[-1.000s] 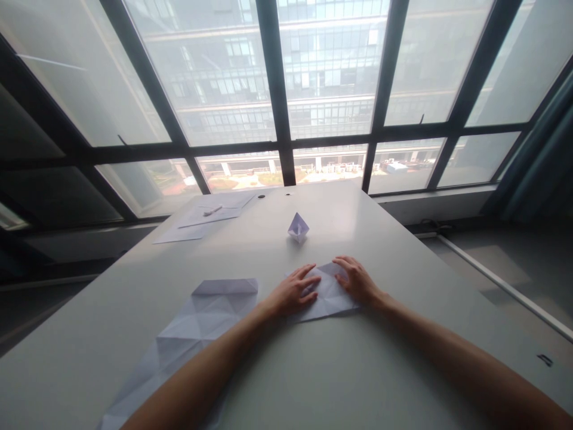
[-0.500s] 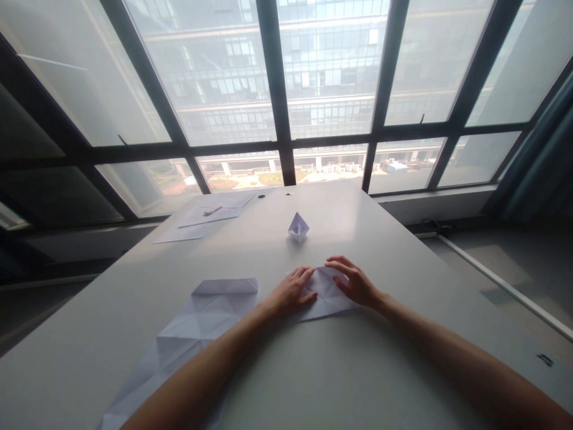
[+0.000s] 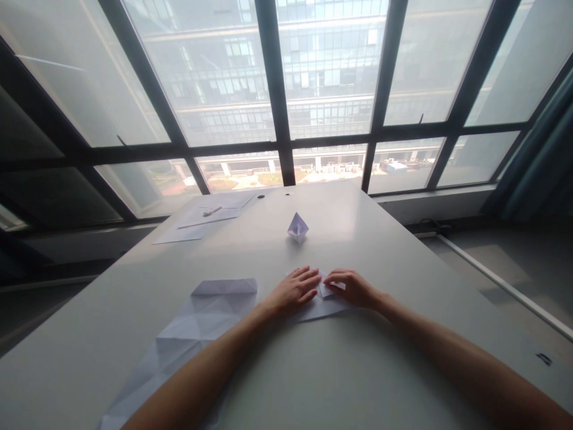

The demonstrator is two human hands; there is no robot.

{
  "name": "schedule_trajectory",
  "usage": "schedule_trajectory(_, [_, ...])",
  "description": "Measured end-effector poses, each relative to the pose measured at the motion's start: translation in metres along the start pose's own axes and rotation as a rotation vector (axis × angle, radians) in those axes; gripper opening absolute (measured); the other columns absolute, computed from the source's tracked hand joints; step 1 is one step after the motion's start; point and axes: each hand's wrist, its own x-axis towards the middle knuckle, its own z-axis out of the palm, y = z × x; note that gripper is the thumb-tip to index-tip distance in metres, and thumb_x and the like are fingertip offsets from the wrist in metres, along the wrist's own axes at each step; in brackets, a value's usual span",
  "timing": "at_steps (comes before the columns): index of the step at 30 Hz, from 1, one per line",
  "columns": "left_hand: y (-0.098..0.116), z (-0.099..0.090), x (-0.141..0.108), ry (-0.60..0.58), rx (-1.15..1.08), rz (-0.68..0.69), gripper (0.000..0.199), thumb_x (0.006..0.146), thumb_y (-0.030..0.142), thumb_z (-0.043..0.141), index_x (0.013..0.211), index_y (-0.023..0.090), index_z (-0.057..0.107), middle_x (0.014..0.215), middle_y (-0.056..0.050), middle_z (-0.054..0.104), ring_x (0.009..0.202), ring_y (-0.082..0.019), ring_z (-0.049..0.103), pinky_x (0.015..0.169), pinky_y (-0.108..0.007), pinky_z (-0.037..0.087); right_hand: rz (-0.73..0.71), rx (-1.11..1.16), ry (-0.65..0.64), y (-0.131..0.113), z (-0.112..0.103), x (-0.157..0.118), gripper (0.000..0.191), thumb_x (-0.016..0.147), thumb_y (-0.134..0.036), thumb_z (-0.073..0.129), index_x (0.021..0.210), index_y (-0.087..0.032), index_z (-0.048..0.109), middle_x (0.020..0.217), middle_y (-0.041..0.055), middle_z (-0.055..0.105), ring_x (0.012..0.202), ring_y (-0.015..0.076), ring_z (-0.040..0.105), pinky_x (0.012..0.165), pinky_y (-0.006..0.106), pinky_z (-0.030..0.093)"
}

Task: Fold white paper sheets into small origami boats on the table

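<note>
A white sheet of paper [image 3: 322, 309] with creases lies on the table in front of me, partly covered by both hands. My left hand [image 3: 295, 289] rests flat on its left side, fingers stretched out and pointing right. With bent fingers, my right hand [image 3: 351, 288] pinches a corner flap of the paper that is folded in toward the middle. The right fingertips are close to the left ones. Beyond my hands stands a small folded paper boat [image 3: 298, 228] with a pointed peak.
A larger creased paper [image 3: 192, 325] lies at the left, partly under my left forearm. Flat sheets [image 3: 188, 230] with a small white object [image 3: 212, 211] on top lie at the far left of the white table [image 3: 358, 370]. Tall windows stand behind.
My right hand has moved slightly down and left, its fingers closing, and the paper's top edge is now folded inward. My left hand has flattened and shifted slightly right.
</note>
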Motion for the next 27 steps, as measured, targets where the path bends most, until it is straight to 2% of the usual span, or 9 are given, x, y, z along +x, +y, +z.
schedule_trajectory(9, [0.001, 0.001, -0.001, 0.018, 0.000, -0.018, 0.050, 0.102, 0.046, 0.043, 0.150, 0.030, 0.043, 0.157, -0.005, 0.041, 0.147, -0.029, 0.032, 0.120, -0.049, 0.030, -0.034, -0.141, 0.001, 0.014, 0.005, 0.000, 0.015, 0.089, -0.022, 0.068, 0.102, -0.028, 0.074, 0.112, 0.0059, 0.071, 0.107, 0.0223, 0.064, 0.094, 0.039, 0.049])
schedule_trajectory(15, [0.005, -0.003, -0.001, 0.002, 0.004, -0.034, 0.049, 0.102, 0.045, 0.044, 0.149, 0.032, 0.044, 0.157, -0.003, 0.041, 0.147, -0.029, 0.032, 0.120, -0.048, 0.029, -0.028, -0.185, -0.013, 0.016, 0.006, -0.001, 0.017, 0.090, -0.023, 0.068, 0.104, -0.030, 0.073, 0.116, 0.0042, 0.071, 0.109, 0.0220, 0.064, 0.098, 0.040, 0.047])
schedule_trajectory(21, [0.004, -0.002, -0.001, 0.009, -0.009, -0.036, 0.051, 0.101, 0.045, 0.047, 0.150, 0.034, 0.042, 0.157, -0.002, 0.041, 0.146, -0.028, 0.033, 0.121, -0.047, 0.029, -0.030, -0.199, 0.006, 0.018, 0.009, -0.002, 0.025, 0.090, -0.024, 0.066, 0.115, -0.029, 0.071, 0.123, 0.0047, 0.070, 0.123, 0.0240, 0.059, 0.105, 0.042, 0.044])
schedule_trajectory(27, [0.002, -0.001, -0.001, 0.025, -0.013, -0.015, 0.052, 0.100, 0.043, 0.049, 0.151, 0.034, 0.041, 0.157, -0.001, 0.041, 0.146, -0.028, 0.033, 0.120, -0.047, 0.030, -0.001, -0.177, -0.028, 0.014, 0.006, -0.001, 0.029, 0.090, -0.023, 0.065, 0.118, -0.030, 0.069, 0.129, 0.0043, 0.068, 0.129, 0.0259, 0.056, 0.108, 0.047, 0.042])
